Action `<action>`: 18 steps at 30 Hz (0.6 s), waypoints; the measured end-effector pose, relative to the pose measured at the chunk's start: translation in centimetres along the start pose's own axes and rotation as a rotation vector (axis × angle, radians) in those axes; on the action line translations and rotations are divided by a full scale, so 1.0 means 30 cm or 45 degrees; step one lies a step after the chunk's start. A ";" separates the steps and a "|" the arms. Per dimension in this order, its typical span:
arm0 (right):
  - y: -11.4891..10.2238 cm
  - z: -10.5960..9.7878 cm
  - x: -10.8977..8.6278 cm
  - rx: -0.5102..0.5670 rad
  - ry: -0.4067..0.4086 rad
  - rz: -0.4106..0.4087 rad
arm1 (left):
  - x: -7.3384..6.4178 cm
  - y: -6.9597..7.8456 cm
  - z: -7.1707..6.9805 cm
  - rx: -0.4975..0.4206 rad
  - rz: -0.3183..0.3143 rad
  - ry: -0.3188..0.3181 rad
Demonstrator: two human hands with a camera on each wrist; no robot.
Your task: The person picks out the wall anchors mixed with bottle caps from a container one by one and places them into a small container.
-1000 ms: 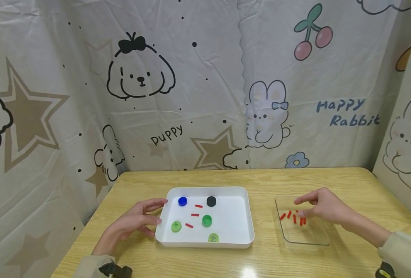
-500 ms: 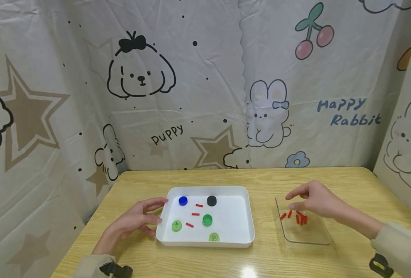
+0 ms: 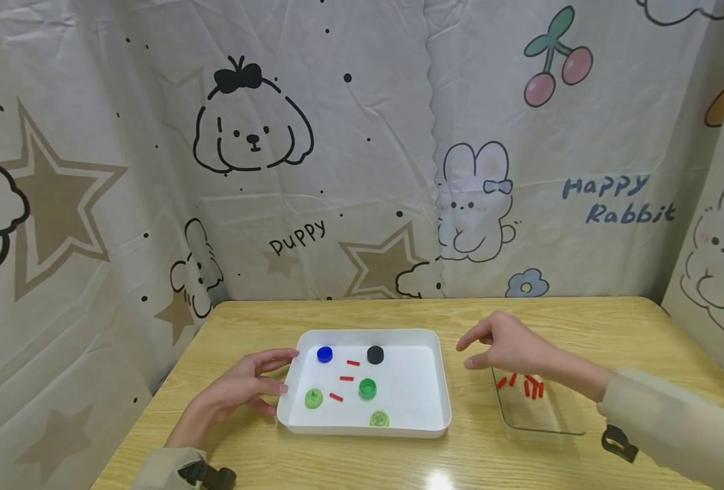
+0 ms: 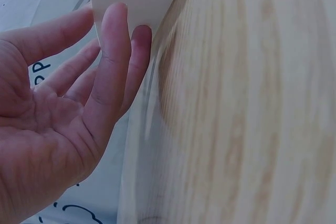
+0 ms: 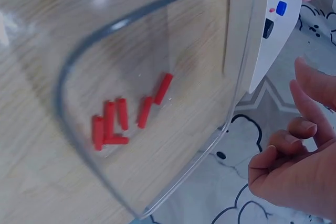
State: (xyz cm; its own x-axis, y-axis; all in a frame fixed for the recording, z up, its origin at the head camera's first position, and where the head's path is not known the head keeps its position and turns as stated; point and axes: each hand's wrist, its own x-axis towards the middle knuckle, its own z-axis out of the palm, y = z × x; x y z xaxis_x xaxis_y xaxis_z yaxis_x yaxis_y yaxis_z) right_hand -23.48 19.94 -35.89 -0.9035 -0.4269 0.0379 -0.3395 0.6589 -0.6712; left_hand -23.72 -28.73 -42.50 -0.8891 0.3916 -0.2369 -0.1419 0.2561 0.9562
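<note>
A white tray [image 3: 411, 408] stands on the table's left half. In it lie a blue cap [image 3: 324, 354], a black cap [image 3: 375, 354], a green cap [image 3: 367, 388], two light-green round pieces [image 3: 314, 398] and three short red sticks [image 3: 346, 378]. My left hand [image 3: 239, 388] touches the tray's left wall with its fingertips, fingers mostly extended. To the tray's right is a clear box [image 5: 60, 93] holding several red sticks [image 5: 109, 121]. My right hand [image 3: 512, 347] hovers above the box's far left corner, partly hiding it. Thumb and index are apart, and no object shows between them.
The wooden table [image 3: 374, 463] runs back to a patterned curtain [image 3: 362, 170]. A gap of table separates the tray from the clear box, whose walls are transparent and hard to see.
My right hand has risen from the sticks in the clear box and moved left toward the tray. A few sticks in the box shifted slightly. The left hand stays at the tray.
</note>
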 end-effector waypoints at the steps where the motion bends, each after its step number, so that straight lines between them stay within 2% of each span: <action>1: -0.008 0.006 0.010 -0.005 -0.008 -0.016 | 0.000 0.001 0.000 -0.001 0.003 -0.003; 7: -0.046 0.046 0.077 -0.021 -0.057 -0.090 | -0.002 0.004 0.001 -0.004 0.019 -0.013; 14: -0.082 0.093 0.152 -0.077 -0.106 -0.095 | -0.001 0.003 0.003 -0.006 0.004 0.003; 18: -0.092 0.120 0.189 -0.090 -0.127 -0.156 | 0.001 -0.003 0.002 -0.006 0.001 0.010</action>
State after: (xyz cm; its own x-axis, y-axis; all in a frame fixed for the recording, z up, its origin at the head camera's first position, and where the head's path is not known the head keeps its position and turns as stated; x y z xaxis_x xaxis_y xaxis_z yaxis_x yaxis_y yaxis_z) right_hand -26.73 13.49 -36.48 -0.8251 -0.5636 0.0402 -0.4662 0.6389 -0.6120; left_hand -23.70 -28.70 -42.61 -0.8925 0.3850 -0.2349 -0.1435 0.2514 0.9572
